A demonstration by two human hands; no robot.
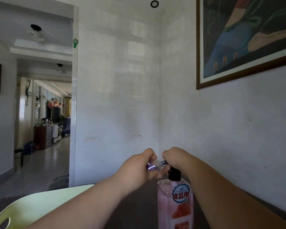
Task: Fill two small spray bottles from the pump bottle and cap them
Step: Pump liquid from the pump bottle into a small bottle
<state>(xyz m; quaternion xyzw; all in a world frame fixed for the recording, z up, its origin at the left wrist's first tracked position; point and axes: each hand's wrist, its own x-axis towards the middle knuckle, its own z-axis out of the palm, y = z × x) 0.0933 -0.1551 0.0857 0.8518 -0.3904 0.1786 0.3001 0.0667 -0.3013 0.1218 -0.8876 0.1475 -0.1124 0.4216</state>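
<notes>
Above pump bottle, my left hand grips small spray bottle; my right hand pinches, seemingly, its dark cap. Hold bottle steady, turn cap squarely, avoid cross-threading.

Your left hand wraps most of the spray bottle. Only a blurred clear strip shows between your hands, fill level unreadable. Your right hand covers the head of the pump bottle; can't tell what its fingers grip. Below your hands, the bottom edge cuts off the pump bottle. Tray left of your left arm is cropped too.
</notes>
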